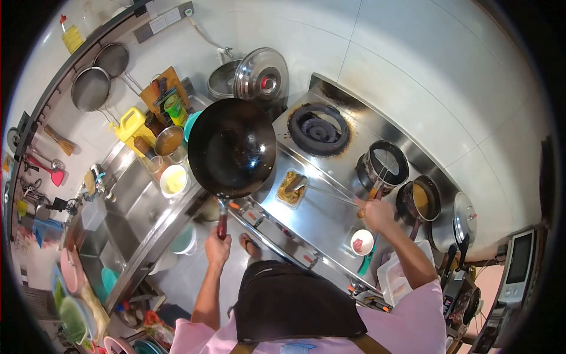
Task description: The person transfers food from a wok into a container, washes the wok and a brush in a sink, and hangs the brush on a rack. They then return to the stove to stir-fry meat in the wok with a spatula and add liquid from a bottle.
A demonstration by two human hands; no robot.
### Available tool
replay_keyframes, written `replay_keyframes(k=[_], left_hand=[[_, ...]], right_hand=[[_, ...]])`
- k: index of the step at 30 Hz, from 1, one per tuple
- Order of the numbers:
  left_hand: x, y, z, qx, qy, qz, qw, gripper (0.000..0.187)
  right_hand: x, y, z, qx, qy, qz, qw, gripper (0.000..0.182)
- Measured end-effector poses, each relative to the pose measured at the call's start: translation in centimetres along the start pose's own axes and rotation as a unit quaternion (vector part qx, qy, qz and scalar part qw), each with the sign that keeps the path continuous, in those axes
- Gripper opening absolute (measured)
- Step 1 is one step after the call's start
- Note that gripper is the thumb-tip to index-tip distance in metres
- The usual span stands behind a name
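Note:
My left hand (217,246) grips the red-brown handle of a large black wok (232,147), which I hold up, tilted, above the left end of the steel stove top (321,206). My right hand (375,213) holds the long handle of a metal ladle (298,184). Its bowl rests at a rectangular plate of yellow-brown fried food (289,189) on the stove top. The wok looks empty inside.
A gas burner (319,130) sits behind the plate, pots (383,164) to its right. A small bowl (361,241) stands near the front edge. Seasoning bowls (174,180) and a yellow jug (132,125) line the left counter. Lids (259,75) lean on the wall.

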State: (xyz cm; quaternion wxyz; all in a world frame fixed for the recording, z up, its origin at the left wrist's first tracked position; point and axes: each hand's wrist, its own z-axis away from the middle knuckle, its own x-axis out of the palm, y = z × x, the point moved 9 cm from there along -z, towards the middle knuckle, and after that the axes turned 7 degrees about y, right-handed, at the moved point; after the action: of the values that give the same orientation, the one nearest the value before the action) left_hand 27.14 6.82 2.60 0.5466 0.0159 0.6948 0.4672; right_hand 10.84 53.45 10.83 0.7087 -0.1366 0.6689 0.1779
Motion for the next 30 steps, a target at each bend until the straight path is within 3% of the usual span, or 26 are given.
replay_keyframes(k=[5,8,11,14,26,30], left_hand=[[-0.7,0.4,0.4,0.000,-0.001,-0.016,1.000,0.023],[-0.9,0.0,0.5,-0.003,0.002,-0.005,1.000,0.022],[-0.8,0.0,0.5,-0.008,-0.001,0.005,1.000,0.021],[-0.7,0.3,0.4,-0.009,-0.006,0.007,1.000,0.021],[-0.8,-0.4,0.5,-0.011,0.000,0.009,1.000,0.021],[0.0,-2.7,0.8,-0.046,-0.014,0.061,0.997,0.021]], right_hand=[[0.4,0.5,-0.4,0.005,-0.023,0.000,1.000,0.046],[-4.1,-0.6,1.0,0.008,-0.017,-0.026,0.999,0.046],[-2.8,0.0,1.9,-0.024,-0.012,0.013,1.000,0.038],[-0.5,-0.3,2.1,-0.025,0.009,-0.008,1.000,0.045],[-2.3,-0.3,2.9,-0.014,0.004,0.029,0.999,0.038],[-2.8,0.8,4.1,0.048,0.015,-0.062,0.997,0.039]])
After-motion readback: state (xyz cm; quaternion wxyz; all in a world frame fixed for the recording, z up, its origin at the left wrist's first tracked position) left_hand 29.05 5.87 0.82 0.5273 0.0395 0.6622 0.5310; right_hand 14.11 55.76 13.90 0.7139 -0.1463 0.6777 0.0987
